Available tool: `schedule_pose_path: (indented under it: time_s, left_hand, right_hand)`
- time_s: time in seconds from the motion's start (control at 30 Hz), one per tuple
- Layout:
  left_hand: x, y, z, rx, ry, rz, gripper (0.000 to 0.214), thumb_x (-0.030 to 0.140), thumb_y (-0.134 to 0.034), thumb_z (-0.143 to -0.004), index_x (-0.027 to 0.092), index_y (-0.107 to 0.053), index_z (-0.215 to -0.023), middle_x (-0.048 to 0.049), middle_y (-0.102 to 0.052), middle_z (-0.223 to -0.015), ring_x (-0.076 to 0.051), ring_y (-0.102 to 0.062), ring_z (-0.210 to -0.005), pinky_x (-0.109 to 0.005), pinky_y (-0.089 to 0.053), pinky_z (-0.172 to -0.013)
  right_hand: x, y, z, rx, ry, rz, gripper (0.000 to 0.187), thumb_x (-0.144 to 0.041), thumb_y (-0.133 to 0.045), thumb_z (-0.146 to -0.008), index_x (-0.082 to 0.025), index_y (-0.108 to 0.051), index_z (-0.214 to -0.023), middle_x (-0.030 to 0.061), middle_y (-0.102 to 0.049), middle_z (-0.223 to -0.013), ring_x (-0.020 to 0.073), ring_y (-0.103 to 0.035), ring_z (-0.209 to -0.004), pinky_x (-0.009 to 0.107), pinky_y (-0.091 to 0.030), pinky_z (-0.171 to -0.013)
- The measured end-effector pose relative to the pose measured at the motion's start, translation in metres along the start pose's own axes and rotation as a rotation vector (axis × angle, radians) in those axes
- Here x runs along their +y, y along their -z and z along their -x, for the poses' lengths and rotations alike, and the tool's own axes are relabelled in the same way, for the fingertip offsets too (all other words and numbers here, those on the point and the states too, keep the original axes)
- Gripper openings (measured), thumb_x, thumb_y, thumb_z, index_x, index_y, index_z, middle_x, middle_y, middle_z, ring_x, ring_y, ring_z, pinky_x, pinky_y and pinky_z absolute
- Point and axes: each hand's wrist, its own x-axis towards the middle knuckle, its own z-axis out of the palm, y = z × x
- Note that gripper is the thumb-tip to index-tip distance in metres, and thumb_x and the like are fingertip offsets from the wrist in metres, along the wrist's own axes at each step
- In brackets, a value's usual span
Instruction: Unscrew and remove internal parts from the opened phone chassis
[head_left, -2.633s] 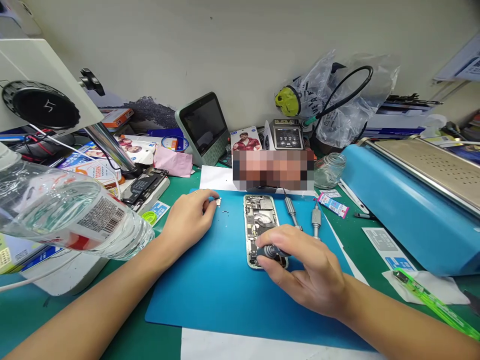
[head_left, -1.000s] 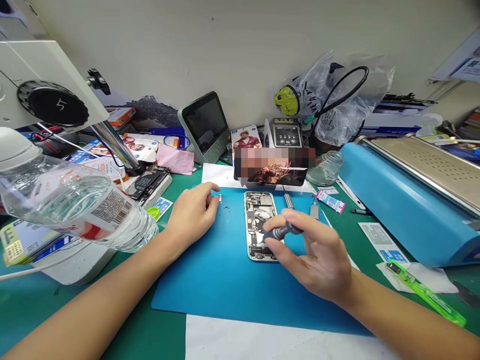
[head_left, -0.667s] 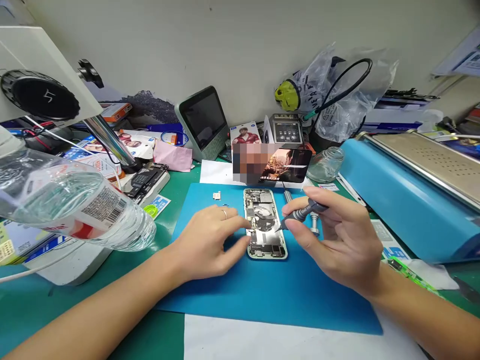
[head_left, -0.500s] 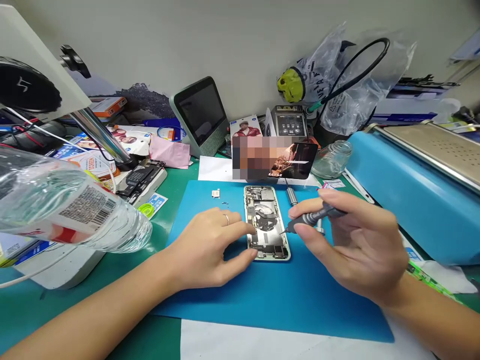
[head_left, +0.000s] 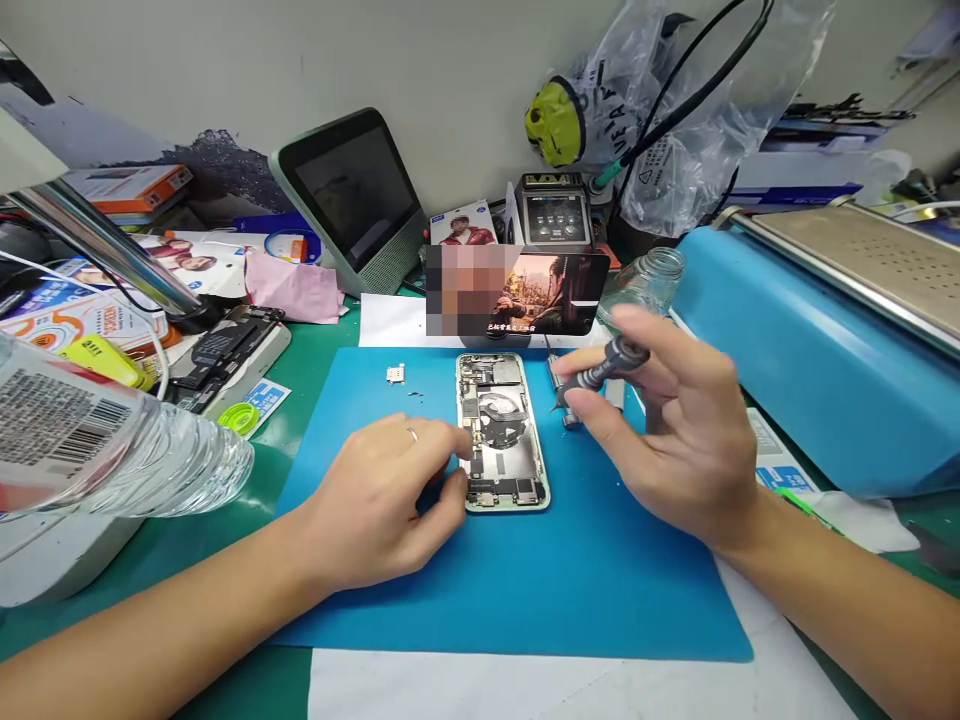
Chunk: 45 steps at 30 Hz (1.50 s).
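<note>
Right hand (head_left: 671,430) pinches a screwdriver (head_left: 589,379), partly hiding tools (head_left: 572,421); left hand (head_left: 390,500), thumb parted, overlaps the phone (head_left: 514,440); bottle (head_left: 112,430) cropped.

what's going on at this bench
An opened phone lies on a blue mat, its inner parts showing. The person's left hand is at its left edge. The right hand holds a dark screwdriver, its tip off the phone, to the right. A small metal part and tiny dark bits lie to the phone's left.
</note>
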Motion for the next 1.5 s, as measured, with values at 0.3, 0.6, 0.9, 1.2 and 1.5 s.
schedule_pose_path:
  time_s: [0.3, 0.6, 0.9, 1.2, 1.5]
  left_hand:
    - [0.001, 0.003, -0.001, -0.056, 0.022, 0.039, 0.01, 0.015, -0.05, -0.097, 0.02, -0.058, -0.098, 0.0035, -0.054, -0.07, -0.014, -0.05, -0.063, -0.03, -0.035, -0.061]
    - [0.0, 0.003, 0.001, -0.12, 0.004, 0.067, 0.014, 0.02, -0.049, -0.1, 0.02, -0.063, -0.101, 0.001, -0.061, -0.074, -0.016, -0.055, -0.067, -0.031, -0.037, -0.064]
    - [-0.001, 0.003, 0.002, -0.149, -0.042, 0.083, 0.015, 0.021, -0.049, -0.102, 0.02, -0.063, -0.1, -0.0006, -0.063, -0.077, -0.016, -0.056, -0.069, -0.032, -0.037, -0.065]
    - [-0.001, 0.004, 0.005, -0.154, -0.013, 0.095, 0.015, 0.022, -0.049, -0.102, 0.021, -0.064, -0.103, -0.0003, -0.062, -0.077, -0.016, -0.056, -0.068, -0.032, -0.038, -0.066]
    - [-0.001, 0.004, 0.002, -0.155, -0.029, 0.108, 0.016, 0.021, -0.049, -0.102, 0.02, -0.064, -0.102, -0.0001, -0.062, -0.076, -0.016, -0.056, -0.068, -0.032, -0.037, -0.065]
  right_hand:
    - [0.007, 0.04, -0.031, -0.365, 0.245, 0.393, 0.027, -0.014, -0.057, -0.095, -0.022, -0.065, -0.12, 0.0069, -0.075, -0.11, 0.0238, -0.071, -0.103, 0.037, -0.06, -0.088]
    - [0.03, 0.055, -0.036, -0.757, 0.177, 0.497, 0.034, -0.004, -0.042, -0.092, -0.018, -0.071, -0.105, 0.0103, -0.074, -0.117, 0.0281, -0.064, -0.12, 0.043, -0.06, -0.09]
    - [0.041, 0.049, -0.033, -0.78, 0.132, 0.52, 0.033, -0.007, -0.044, -0.09, -0.018, -0.075, -0.095, 0.0132, -0.071, -0.121, 0.0278, -0.066, -0.114, 0.044, -0.059, -0.09]
    - [0.024, 0.061, -0.039, -0.655, -0.033, 0.643, 0.029, -0.026, -0.043, -0.099, -0.019, -0.072, -0.104, 0.0113, -0.073, -0.11, 0.0264, -0.068, -0.097, 0.035, -0.05, -0.073]
    - [0.023, 0.055, -0.036, -0.789, -0.406, 0.665, 0.023, -0.041, -0.052, -0.094, -0.024, -0.067, -0.098, 0.0005, -0.068, -0.063, 0.0178, -0.06, -0.054, 0.027, -0.029, -0.049]
